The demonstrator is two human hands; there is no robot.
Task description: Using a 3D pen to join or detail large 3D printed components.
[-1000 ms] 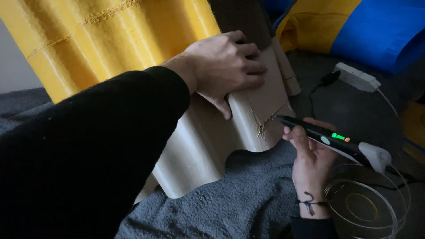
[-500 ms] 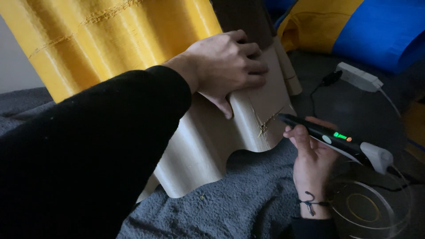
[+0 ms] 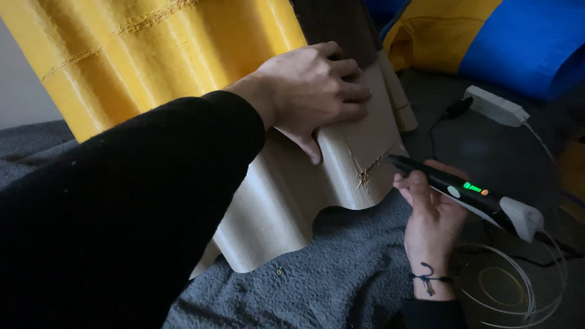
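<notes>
Head view showing left hand pressing flat on beige wavy shell, right hand gripping 3D pen at cracked seam, possibly slipping and smearing.

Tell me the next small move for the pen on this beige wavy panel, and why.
Probably ease the black 3D pen in the right hand along the stringy seam of the beige wavy plastic panel; its tip sits at the seam while the left hand braces the panel.
</notes>
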